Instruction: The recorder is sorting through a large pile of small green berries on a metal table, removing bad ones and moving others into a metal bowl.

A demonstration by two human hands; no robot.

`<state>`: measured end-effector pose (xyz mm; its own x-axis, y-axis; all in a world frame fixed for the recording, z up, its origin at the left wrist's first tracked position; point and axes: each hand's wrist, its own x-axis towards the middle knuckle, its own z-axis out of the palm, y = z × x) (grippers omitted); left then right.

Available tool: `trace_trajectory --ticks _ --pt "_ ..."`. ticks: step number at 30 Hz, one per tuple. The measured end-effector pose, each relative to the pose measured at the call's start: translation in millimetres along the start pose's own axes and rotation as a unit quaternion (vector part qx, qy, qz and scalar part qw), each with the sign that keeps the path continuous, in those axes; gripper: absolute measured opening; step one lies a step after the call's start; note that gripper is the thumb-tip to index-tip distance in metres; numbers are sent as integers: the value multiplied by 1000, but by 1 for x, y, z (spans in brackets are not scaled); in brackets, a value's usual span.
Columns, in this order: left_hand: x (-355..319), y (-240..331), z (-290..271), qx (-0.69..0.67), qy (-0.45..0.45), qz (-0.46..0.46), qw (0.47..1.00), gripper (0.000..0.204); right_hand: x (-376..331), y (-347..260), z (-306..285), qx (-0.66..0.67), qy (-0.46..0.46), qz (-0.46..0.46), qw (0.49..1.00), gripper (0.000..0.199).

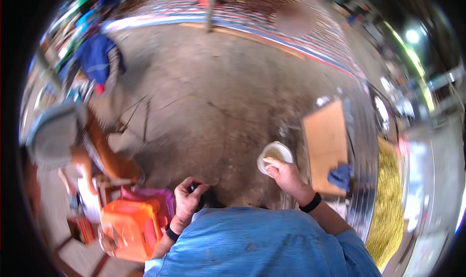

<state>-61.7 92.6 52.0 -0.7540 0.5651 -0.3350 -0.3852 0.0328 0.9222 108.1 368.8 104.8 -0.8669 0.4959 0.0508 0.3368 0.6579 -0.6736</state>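
Observation:
My right hand [287, 178] is closed on the rim of a white cup [286, 151], holding it out over the floor. Something pale yellowish shows inside the cup, too blurred to name. Low in front of my body, my left hand [186, 197] has its fingers curled round a small black object [195, 187]. Its kind cannot be made out. Each wrist wears a black band.
An orange plastic stool [128, 228] stands at lower left, near a grey chair [53, 134]. A wooden board [326, 148] with a dark blue cloth [340, 177] lies to the right, beside yellow material [387, 204]. Far off is a striped sheet [242, 12] edged with wood.

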Motion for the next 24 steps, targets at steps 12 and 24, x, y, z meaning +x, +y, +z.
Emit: trace_trajectory --ticks 12,24 --pt "52 -1 227 75 -264 27 961 3 -228 77 -231 -179 310 148 922 32" --pt "-27 14 534 179 -429 135 875 9 -385 173 -444 -339 173 413 827 50"
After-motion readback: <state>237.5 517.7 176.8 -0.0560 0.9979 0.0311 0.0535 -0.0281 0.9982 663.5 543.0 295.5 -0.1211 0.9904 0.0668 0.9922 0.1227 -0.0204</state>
